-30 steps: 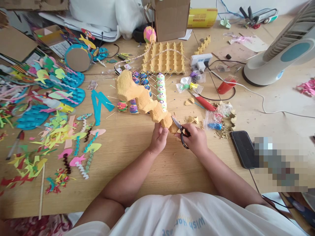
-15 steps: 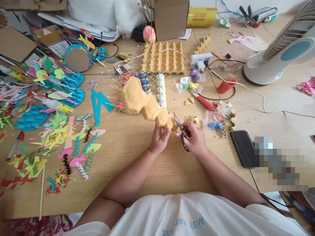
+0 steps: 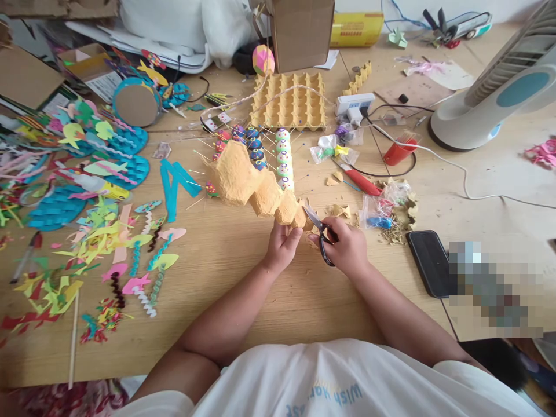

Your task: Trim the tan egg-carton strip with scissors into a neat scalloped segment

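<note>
Head view: left grip [image 3: 283, 247] pinches carton strip [image 3: 266, 193], right grip [image 3: 348, 248] clasps scissors [image 3: 321, 226]; shirt [image 3: 321, 370] reads "Wish".

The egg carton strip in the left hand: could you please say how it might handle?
Probably fairly stiff: the egg carton strip juts out from the left hand without visible sagging. Likely not slippery, as its surface looks rough. It may tear easily, since scraps of similar material lie nearby.
</note>
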Demonstrator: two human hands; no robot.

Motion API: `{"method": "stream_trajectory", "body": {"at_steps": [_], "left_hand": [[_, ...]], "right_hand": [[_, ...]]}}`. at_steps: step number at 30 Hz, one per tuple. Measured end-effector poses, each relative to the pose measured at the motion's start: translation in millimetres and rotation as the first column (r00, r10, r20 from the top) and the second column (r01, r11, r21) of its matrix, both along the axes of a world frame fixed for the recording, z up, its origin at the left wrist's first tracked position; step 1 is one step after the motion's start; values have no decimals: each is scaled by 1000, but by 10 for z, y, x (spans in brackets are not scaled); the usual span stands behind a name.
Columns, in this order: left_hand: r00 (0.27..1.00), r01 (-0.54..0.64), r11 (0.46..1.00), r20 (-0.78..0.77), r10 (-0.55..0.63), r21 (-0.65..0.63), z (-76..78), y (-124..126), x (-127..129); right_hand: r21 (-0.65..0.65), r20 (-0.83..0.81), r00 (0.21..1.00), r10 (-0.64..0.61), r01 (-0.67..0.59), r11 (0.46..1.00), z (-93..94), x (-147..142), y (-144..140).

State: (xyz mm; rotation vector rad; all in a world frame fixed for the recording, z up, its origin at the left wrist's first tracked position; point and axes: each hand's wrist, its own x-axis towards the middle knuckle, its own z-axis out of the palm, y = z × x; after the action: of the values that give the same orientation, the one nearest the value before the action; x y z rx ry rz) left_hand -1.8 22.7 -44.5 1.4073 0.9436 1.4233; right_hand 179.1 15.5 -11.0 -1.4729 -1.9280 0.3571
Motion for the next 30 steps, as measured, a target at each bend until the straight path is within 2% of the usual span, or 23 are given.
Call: {"method": "stream_trajectory", "body": {"at_steps": [4,8,13,17,20,23,26,30], "left_hand": [[1000,6,1000,-14,-6,4,19,1,3],[1000,-3,1000,-22,3,-25,37,6,15],[1000,-14,999,7,14,-36,96,-5,33],[997,-64,996,34,65,-55,143,-29,30],[990,-95,992,93,102,-83,115,-26,25],[971,-95,982,202,127,-161,41,4,25],[938,-49,971,324,125,-234,-14,29,21],[904,-7,963,409,122,-271,-6,27,8]], "right_hand": [[57,28,1000,6,-8,998,-1,15,13],[57,34,999,0,-2,998,-18,28,21],[-9,-34,999,2,-3,1000,-35,21,24],[-112,-168,985,-31,12,994,-49,15,38],[-168,-278,959,-51,4,986,-79,34,57],[-181,-318,948,-16,-44,982,-118,61,78],[-155,-300,954,25,-74,985,-144,82,104],[-70,-206,975,78,-94,993,-144,98,134]]}}
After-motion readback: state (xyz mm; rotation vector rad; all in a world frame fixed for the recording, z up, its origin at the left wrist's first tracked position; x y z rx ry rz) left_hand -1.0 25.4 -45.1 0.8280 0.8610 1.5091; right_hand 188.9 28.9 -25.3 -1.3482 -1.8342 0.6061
